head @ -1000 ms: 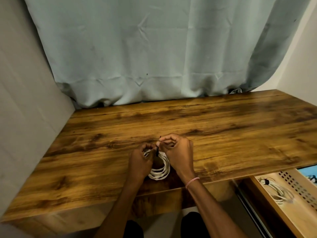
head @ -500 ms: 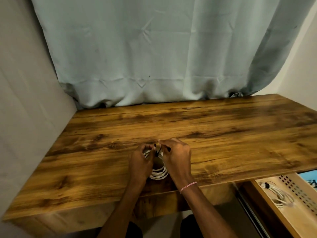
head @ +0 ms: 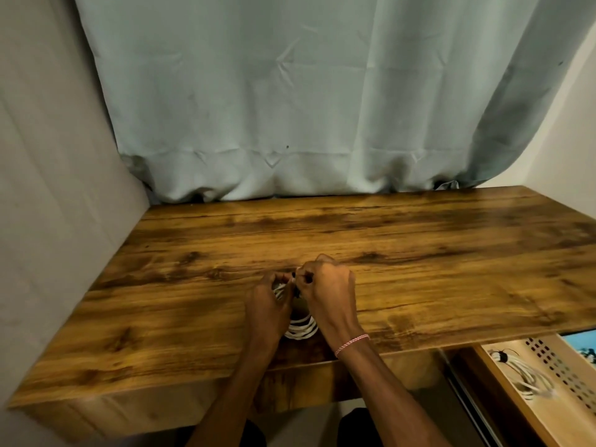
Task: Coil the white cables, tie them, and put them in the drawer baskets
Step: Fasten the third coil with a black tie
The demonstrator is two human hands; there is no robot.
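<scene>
Hands were found closed on one coil near the front edge of the desk. Left hand was curled round the left flank of the coiled white cable. Right hand was pinched on a short black tie at the coil's far end, thumb and fingertips pressed together on it. Whether the tie was already cinched could not be told, as the knot was hidden by fingers. The cable's near loops were exposed between the two wrists. Its long axis was read as running front to back, away from the person, with the tie at the far end. Flat or tipped up: not resolvable. The step was judged to be tying, with stowing not yet done. The key relation for the stow was noted: the drawer basket lay to the right of the hands and below desk level, well apart from the coil, so the right hand was judged the nearer one for the transfer. One tied coil was already lying in that basket, angled along its length, with bare floor left beside it. A risk was flagged: if the left hand's hold were released before the tie was closed, the loops would likely spring apart.
</scene>
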